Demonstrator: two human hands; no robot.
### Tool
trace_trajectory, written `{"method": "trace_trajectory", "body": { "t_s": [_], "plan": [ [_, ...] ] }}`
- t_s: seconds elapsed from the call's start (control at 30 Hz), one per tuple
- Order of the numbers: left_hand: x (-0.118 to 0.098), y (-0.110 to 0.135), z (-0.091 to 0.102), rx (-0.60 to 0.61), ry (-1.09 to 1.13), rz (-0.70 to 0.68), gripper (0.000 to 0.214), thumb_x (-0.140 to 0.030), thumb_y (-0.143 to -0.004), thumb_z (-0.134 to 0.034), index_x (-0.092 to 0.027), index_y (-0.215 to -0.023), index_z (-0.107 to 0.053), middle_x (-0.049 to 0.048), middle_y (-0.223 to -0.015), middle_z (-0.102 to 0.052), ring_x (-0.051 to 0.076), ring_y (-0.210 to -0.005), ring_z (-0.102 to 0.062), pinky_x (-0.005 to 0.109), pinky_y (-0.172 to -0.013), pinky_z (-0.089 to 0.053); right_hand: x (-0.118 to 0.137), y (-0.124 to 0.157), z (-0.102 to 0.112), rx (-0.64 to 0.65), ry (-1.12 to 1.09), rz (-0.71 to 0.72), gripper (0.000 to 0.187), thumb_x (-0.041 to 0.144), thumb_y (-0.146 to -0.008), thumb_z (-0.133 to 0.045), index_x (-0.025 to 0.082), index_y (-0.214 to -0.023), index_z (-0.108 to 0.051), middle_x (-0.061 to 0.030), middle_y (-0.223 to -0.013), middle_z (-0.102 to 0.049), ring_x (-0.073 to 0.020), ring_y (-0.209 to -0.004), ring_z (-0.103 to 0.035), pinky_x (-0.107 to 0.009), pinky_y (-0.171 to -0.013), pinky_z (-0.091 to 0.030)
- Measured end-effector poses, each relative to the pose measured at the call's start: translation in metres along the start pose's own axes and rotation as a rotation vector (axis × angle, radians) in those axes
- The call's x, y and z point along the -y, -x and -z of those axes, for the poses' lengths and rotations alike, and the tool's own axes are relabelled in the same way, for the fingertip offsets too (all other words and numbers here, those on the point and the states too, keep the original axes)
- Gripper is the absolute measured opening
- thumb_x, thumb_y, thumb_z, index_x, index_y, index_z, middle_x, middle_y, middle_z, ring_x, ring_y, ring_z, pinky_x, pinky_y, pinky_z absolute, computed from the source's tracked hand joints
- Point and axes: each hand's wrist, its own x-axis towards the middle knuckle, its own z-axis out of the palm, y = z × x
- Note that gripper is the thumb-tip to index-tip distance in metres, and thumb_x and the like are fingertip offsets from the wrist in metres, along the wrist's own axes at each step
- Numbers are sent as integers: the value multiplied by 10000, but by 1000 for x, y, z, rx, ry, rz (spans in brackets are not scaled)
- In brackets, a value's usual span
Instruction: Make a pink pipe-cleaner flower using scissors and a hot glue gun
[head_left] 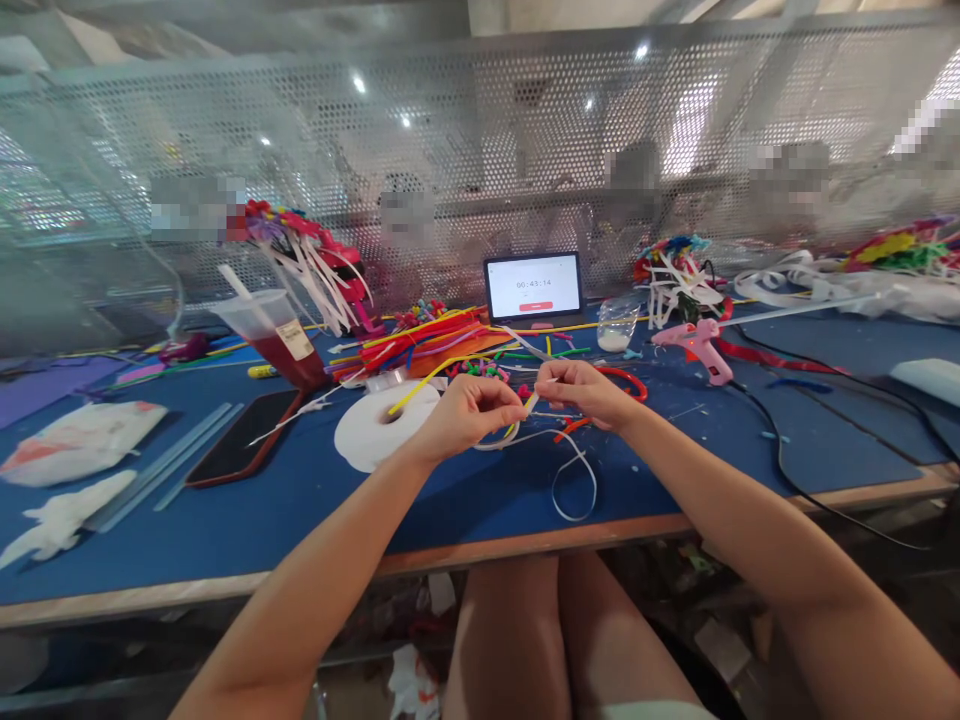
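White ribbon (576, 470) is pinched by both hands, the left hand (466, 412) and right hand (589, 392) each closed on it at thumb and forefinger, fingertips almost meeting. Its loose loop trails on the blue table (300, 500) just below the fingers. A yellow pipe cleaner (424, 382) crosses a white tape roll (371, 428) just left of them.

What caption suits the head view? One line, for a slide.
Left hand and right hand pinch a white ribbon over a blue table beside a ribbon roll.
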Motion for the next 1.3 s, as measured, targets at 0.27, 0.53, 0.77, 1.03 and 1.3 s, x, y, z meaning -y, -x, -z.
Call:
{"method": "trace_trajectory", "body": {
  "t_s": [0.27, 0.53, 0.77, 1.03, 1.3],
  "plan": [
    [-3, -1, -4, -48, -117, -38, 156, -303, -675, -685, -159, -615, -668, -17, -501, -505, 55, -443, -339, 196, -404, -234, 9, 8, -1, -142, 317, 256, 242, 359, -770, -650, 157, -672, -561, 64, -542, -462, -51, -481, -368, -204, -450, -271],
    [-3, 0, -2, -141, -70, -13, 198, -329, -680, -685, -139, -627, -662, -17, -493, -514, 57, -446, -361, 198, -417, -242, 16, 21, -10, -212, 949, 878, 87, 163, -846, -545, 193, -796, -610, 15, -651, -605, -101, -631, -515, -253, -619, -426],
    [3, -3, -4, -251, 109, 6, 180, -304, -610, -727, -135, -620, -664, -5, -550, -573, 63, -474, -412, 201, -449, -305, 17, 27, -11, -44, 1603, 1209, 178, 89, -877, -496, 239, -810, -564, 42, -613, -546, -104, -641, -487, -263, -561, -378],
    [3, -6, -1, -233, 338, 103, 166, -280, -538, -754, -151, -586, -660, -25, -499, -536, 36, -413, -330, 203, -400, -210, 18, 26, -11, -74, 1686, 1246, 191, 96, -884, -497, 258, -794, -543, 49, -613, -533, -101, -630, -460, -261, -570, -378],
    [0, -4, -1, -186, 379, 126, 204, -329, -591, -723, -139, -580, -647, -51, -413, -427, 29, -384, -273, 217, -397, -134, 20, 24, -11, -106, 1754, 1305, 138, 91, -838, -564, 217, -783, -575, 36, -631, -543, -112, -639, -432, -252, -585, -393]
  ]
}}
